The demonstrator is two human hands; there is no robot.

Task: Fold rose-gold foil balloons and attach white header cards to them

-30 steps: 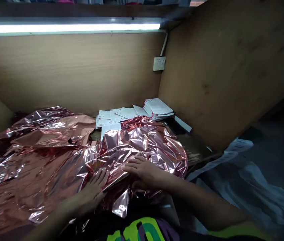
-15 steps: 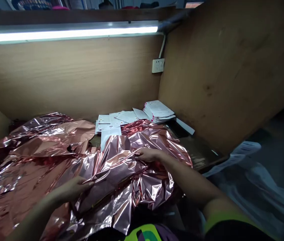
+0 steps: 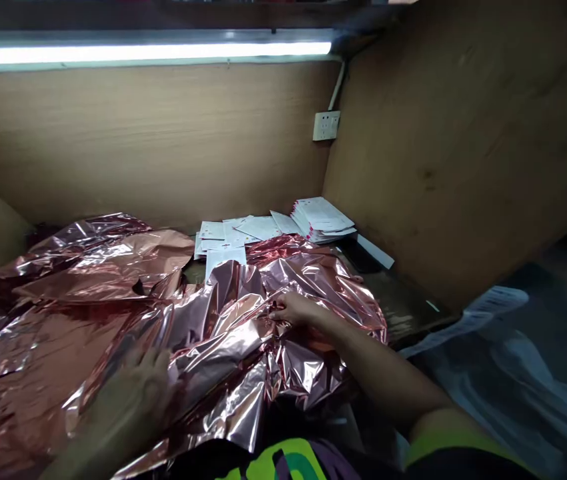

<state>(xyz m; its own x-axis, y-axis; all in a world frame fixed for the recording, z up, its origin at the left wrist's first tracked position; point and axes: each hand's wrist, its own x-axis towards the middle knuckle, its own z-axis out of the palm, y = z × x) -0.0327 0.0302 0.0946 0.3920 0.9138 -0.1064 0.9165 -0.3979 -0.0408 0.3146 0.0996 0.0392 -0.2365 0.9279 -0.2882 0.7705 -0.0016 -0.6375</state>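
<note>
A big heap of crumpled rose-gold foil (image 3: 113,320) covers the desk in front of me. My right hand (image 3: 296,308) reaches into the middle of it, fingers pinched on a fold of the foil. My left hand (image 3: 136,390) lies lower left on the foil, smeared by motion, with its fingers spread over the sheet. A folded flap of foil runs between the two hands.
White cards (image 3: 236,233) lie scattered behind the foil, with a stack of white cards (image 3: 321,217) at the back right. Wooden walls close the desk in behind and on the right (image 3: 463,147). A wall socket (image 3: 326,125) and a strip light (image 3: 148,52) sit above.
Both hands lay flat together on the foil; the right hand then moved farther in and pinched a fold, while the left slid down and left across the sheet.
</note>
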